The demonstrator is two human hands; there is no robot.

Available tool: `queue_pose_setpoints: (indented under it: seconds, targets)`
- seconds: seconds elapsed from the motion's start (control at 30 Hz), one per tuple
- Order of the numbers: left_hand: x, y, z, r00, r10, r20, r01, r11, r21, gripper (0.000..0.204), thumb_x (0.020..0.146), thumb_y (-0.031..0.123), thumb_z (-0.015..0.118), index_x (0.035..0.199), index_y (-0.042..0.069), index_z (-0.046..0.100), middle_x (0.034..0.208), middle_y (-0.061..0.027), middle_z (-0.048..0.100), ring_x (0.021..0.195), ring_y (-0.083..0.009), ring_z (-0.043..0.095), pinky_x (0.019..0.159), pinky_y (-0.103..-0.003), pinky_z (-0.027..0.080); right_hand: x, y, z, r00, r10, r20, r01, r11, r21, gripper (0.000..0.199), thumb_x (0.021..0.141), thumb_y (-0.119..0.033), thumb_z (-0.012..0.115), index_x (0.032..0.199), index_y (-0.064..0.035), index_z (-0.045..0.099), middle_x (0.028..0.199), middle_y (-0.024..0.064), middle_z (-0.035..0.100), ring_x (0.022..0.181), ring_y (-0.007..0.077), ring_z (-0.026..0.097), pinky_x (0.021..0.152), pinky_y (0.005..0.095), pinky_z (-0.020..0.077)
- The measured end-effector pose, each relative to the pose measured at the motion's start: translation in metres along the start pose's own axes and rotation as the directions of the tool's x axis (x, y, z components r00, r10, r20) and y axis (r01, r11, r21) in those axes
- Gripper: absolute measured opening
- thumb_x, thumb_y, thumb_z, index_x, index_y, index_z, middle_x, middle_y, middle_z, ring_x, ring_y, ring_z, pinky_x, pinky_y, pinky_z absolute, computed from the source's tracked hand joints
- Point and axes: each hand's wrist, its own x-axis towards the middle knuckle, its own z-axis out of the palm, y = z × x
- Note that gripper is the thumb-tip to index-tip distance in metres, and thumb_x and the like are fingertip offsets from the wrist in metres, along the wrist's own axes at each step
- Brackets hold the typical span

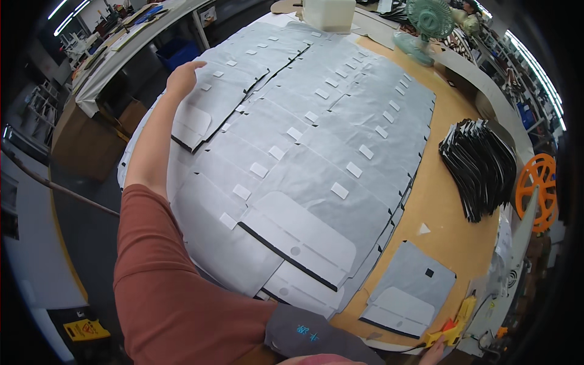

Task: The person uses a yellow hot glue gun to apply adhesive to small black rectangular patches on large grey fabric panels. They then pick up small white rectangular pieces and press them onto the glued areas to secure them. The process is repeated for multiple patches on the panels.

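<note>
My left arm is stretched far out, and my left hand (183, 79) is over the far left part of the layered grey fabric panels (340, 231). Its fingers are curled, with one fingertip pointing right; anything between them is too small to make out. Rows of small white rectangular patches (294, 133) lie across the panels, with a few beside this hand. At the lower right edge my right hand (433, 351) is partly cut off, its fingers closed against a yellow hand tool (451, 331) with a red part. A separate grey pocketed piece (410, 283) lies beside the tool.
A stack of black-edged sheets (477, 167) sits on the brown tabletop (420, 210). At the far end are a pale plastic container (329, 14) and a green fan (429, 21). An orange reel (536, 192) stands at right; another table (131, 45) is at left.
</note>
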Motion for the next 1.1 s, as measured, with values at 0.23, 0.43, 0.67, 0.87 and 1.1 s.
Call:
queue_pose_setpoints:
  seconds: [0.23,0.43,0.67,0.87,1.1]
  targets:
    - [-0.07,0.013,-0.019,0.983,0.184,0.02,-0.184,0.983,-0.006,0.049,0.086,-0.003,0.044,0.119,0.023,0.068,0.128,0.0044,0.063,0.11,-0.0241,0.063,0.09,-0.036,0.051,-0.004,-0.002,0.001,0.991,-0.101,-0.089,0.102,0.995,0.011,0.035,0.098,-0.025,0.051,0.107,0.0063,0.062,0.1,0.027,0.064,0.093,0.0405,0.059,0.08,0.0422,0.0475]
    - [-0.073,0.016,-0.016,0.954,0.278,0.116,-0.29,0.951,0.11,0.052,0.083,-0.004,0.047,0.122,0.024,0.067,0.131,0.0049,0.061,0.108,-0.0239,0.064,0.087,-0.037,0.053,0.004,-0.001,0.004,1.0,0.009,-0.026,-0.008,0.999,0.039,0.038,0.1,-0.03,0.05,0.111,0.0046,0.063,0.107,0.0267,0.063,0.096,0.0407,0.058,0.084,0.0413,0.0471]
    - [-0.032,0.035,-0.008,0.985,0.163,0.049,-0.168,0.976,0.136,0.048,0.086,0.0,0.048,0.123,0.024,0.065,0.126,0.0002,0.064,0.106,-0.0265,0.065,0.085,-0.038,0.053,0.003,0.011,0.011,0.997,0.075,-0.017,-0.072,0.988,0.139,0.053,0.101,-0.042,0.046,0.105,0.0075,0.064,0.094,0.0214,0.065,0.086,0.0309,0.062,0.077,0.0369,0.0498]
    - [-0.018,0.036,0.018,0.956,0.286,0.065,-0.293,0.936,0.195,0.033,0.095,0.019,0.045,0.123,0.017,0.064,0.121,-0.0069,0.066,0.104,-0.0315,0.065,0.086,-0.044,0.052,-0.002,0.003,0.015,0.977,0.181,0.113,-0.213,0.854,0.474,0.059,0.103,-0.045,0.043,0.119,0.0089,0.059,0.108,0.0166,0.067,0.098,0.0227,0.061,0.089,0.0332,0.0464]
    - [0.015,-0.018,0.046,0.928,0.367,0.069,-0.371,0.888,0.27,0.039,0.096,0.013,0.04,0.131,0.015,0.057,0.133,-0.0062,0.059,0.106,-0.0346,0.063,0.087,-0.043,0.051,0.001,-0.06,-0.014,0.952,0.301,0.057,-0.305,0.908,0.286,0.055,0.097,-0.051,0.048,0.092,0.0003,0.066,0.086,0.024,0.067,0.087,0.0431,0.064,0.075,0.0473,0.0482]
